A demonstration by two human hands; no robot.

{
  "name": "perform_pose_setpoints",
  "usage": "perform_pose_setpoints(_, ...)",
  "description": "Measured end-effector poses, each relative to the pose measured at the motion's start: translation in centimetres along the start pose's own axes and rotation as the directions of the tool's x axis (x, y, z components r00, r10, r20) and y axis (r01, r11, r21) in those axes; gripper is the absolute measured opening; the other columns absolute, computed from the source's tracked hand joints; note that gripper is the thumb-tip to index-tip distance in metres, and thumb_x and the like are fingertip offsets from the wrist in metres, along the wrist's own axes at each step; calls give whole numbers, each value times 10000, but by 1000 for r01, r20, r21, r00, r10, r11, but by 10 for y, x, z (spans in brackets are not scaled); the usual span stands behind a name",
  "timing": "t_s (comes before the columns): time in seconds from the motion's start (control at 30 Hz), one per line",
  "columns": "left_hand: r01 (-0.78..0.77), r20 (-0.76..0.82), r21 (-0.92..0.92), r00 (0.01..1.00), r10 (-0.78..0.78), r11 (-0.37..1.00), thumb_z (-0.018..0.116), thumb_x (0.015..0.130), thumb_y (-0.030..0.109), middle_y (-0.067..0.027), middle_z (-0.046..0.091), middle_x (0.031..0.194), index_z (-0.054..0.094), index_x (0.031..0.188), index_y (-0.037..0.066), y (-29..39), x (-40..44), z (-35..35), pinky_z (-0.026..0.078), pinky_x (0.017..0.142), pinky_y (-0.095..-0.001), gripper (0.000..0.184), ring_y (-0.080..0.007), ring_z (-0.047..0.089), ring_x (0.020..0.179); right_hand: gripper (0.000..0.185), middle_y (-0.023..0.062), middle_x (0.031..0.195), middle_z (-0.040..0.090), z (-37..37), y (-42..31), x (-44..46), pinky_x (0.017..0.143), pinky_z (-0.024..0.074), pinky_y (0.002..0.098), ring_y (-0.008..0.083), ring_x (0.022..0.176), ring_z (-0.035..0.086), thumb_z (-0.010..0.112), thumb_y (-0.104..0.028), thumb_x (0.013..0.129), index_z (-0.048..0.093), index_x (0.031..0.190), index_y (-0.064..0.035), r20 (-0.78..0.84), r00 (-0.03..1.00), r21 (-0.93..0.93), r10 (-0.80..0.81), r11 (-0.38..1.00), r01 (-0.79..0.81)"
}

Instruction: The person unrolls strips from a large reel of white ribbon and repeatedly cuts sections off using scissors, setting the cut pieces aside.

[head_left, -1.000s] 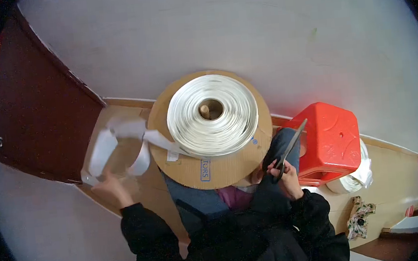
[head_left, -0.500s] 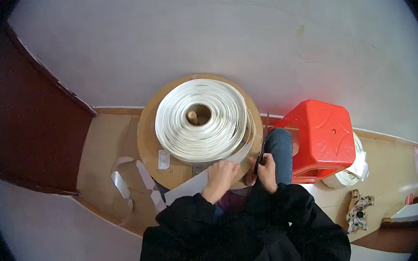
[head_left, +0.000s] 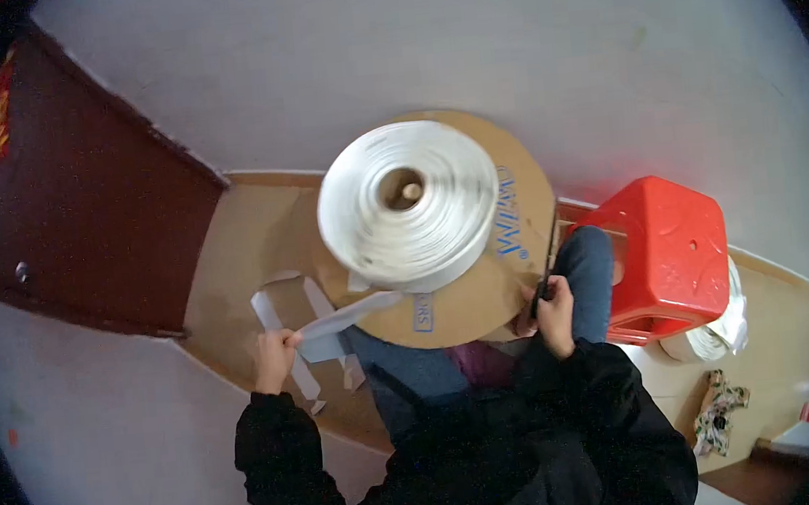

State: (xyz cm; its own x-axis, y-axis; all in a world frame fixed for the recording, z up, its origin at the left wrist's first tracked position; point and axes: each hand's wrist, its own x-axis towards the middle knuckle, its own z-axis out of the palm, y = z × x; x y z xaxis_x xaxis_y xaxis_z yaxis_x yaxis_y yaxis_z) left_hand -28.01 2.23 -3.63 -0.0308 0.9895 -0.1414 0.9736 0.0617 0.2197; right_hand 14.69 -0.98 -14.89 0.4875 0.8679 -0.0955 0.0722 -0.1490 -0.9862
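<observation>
A thick roll of white strip (head_left: pixel 410 238) lies on a round cardboard disc (head_left: pixel 472 304), a wooden peg showing in its core. My left hand (head_left: pixel 276 357), left of the disc, is closed on the white strip (head_left: pixel 338 318), which runs from the front of the roll. Looser lengths of strip hang below and behind this hand. At the disc's right front edge, my right hand (head_left: pixel 554 316) is wrapped round the dark handles of the scissors (head_left: pixel 553 254), whose blades point up and away. Whether the blades are parted is hard to tell.
Right of my knee stands a red plastic stool (head_left: pixel 679 252). Beyond it sits another white roll (head_left: pixel 706 340), with a patterned cloth (head_left: pixel 719 413) on the floor nearby. A wall runs behind the disc, and a dark red door (head_left: pixel 83 204) is at the left.
My left hand has moved from the front of the roll out to the left, drawing strip with it. The disc has turned, bringing blue lettering into view. My right hand still holds the scissors.
</observation>
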Motion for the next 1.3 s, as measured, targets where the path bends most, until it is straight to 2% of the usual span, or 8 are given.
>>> perform_pose_setpoints(0.1,43,103,-457,995,5,888,656,682,177,-130,627,845,610,941,23,-41,7,27,452,632,-316,305,-288,578,714,197,56,679,487,0,-20,-10,538,403,258,143,587,456,610,-72,745,454,852,-16,26,1000,-12,17,1000,-17)
perform_pose_setpoints(0.2,-39,129,-310,988,83,950,677,666,181,-127,589,1018,479,1156,45,21,11,15,405,812,-347,546,-291,546,927,193,47,669,484,5,-54,-27,535,402,250,128,587,452,615,-109,760,460,841,-26,66,996,44,58,997,-61)
perform_pose_setpoints(0.27,-154,-5,-432,986,169,888,658,689,168,-114,615,898,546,1048,13,36,23,38,433,717,-315,407,-253,573,785,184,33,659,472,6,-62,-37,534,398,241,121,582,442,611,-104,764,462,849,-36,175,982,216,76,970,-114)
perform_pose_setpoints(0.37,148,271,-534,963,2,832,636,721,157,-65,608,741,595,915,-1,59,23,22,429,606,-264,254,-174,545,622,160,24,680,465,3,-40,-46,584,398,244,121,608,441,581,-131,796,463,851,-40,351,936,345,36,924,-165)
perform_pose_setpoints(0.43,-168,111,-745,923,369,646,619,747,121,-3,555,624,612,809,-9,68,20,11,388,506,-208,144,-85,462,523,203,22,720,459,2,-42,-54,644,386,252,128,646,437,523,-236,849,449,881,-50,441,895,320,-67,943,-87)
perform_pose_setpoints(0.6,-44,24,-992,851,524,117,637,751,103,9,547,638,613,766,-12,125,29,-60,344,471,-144,119,-32,420,535,332,32,757,468,21,-16,-65,665,363,249,137,671,430,471,-382,867,438,902,-54,452,891,522,-29,819,-238)
perform_pose_setpoints(0.93,120,270,-925,876,401,360,635,740,89,0,565,631,627,769,-27,122,80,11,344,454,-142,120,-35,433,511,567,70,706,480,25,-83,-61,637,356,242,152,658,439,404,-585,822,440,957,-35,881,409,-113,239,945,-308)
perform_pose_setpoints(1.3,82,255,-920,868,425,384,637,730,80,2,566,610,646,776,-33,122,83,8,324,410,-136,123,-28,424,477,597,82,697,482,56,-97,-48,613,368,250,163,652,457,399,-581,823,442,962,-1,830,455,-284,323,946,-154)
